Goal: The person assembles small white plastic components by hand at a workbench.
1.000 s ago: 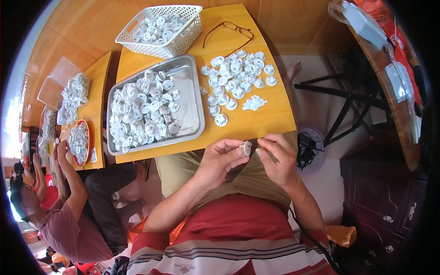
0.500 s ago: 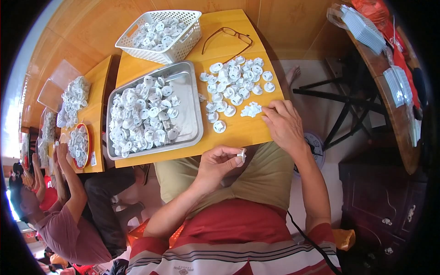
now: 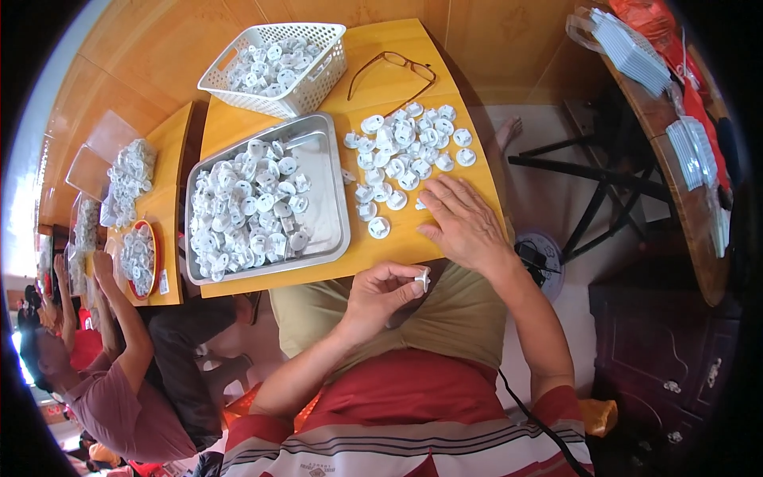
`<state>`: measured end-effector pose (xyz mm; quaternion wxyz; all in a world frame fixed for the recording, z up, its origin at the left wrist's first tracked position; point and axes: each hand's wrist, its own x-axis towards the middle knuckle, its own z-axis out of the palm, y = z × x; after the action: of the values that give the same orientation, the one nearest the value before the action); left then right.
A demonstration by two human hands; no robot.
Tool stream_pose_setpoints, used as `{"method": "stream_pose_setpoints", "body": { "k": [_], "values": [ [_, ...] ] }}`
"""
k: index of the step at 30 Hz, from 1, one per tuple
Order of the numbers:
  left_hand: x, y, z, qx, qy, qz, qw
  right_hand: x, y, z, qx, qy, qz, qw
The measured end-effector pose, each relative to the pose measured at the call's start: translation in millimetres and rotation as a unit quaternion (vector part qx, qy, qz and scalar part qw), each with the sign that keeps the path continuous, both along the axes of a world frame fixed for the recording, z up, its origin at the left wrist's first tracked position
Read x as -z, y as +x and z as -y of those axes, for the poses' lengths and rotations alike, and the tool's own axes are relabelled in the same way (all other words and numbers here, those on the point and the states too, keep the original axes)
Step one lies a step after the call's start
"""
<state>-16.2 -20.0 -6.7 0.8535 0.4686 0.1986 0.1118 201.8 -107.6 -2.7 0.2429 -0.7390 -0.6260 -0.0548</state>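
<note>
Between thumb and fingertips, my left hand (image 3: pixel 380 292) pinches a small white round plastic part (image 3: pixel 422 280) just off the table's near edge, above my lap. My right hand (image 3: pixel 463 223) lies palm down at the table's right side, fingers stretched out over a little heap of tiny white pieces. Most of that heap is hidden under the fingers. Beyond it spreads a loose group of white round plastic parts (image 3: pixel 407 145). To the left, a metal tray (image 3: pixel 340 215) holds a big mound of similar white parts.
A white perforated basket (image 3: pixel 327 75) of parts stands behind the tray, with brown-framed glasses (image 3: pixel 416 70) beside it. At far left, a person (image 3: pixel 119 397) sits by a red-rimmed bowl (image 3: pixel 157 254) of parts. A black-legged stand (image 3: pixel 592 171) is on the right.
My right hand has moved left from beside the heap of tiny pieces to over it, and now covers it. My left hand still pinches the white part, slightly lower.
</note>
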Motion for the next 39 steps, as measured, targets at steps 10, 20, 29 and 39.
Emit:
{"method": "stream_pose_setpoints", "body": {
  "k": [10,20,29,39],
  "values": [
    [4,-3,2,0.007,0.005,-0.005,1.000,0,-8,16,-0.029,-0.029,-0.008,0.999],
    [-2,-8,-6,-0.017,0.037,0.028,0.999,-2,-10,37,-0.012,-0.008,-0.044,0.999],
    [-30,13,-34,-0.055,0.229,-0.007,0.972,-7,3,57,0.039,0.098,-0.159,0.982],
    [-59,106,-97,-0.048,0.696,0.036,0.716,1,-2,67,0.075,0.108,-0.150,0.980]
  ]
}}
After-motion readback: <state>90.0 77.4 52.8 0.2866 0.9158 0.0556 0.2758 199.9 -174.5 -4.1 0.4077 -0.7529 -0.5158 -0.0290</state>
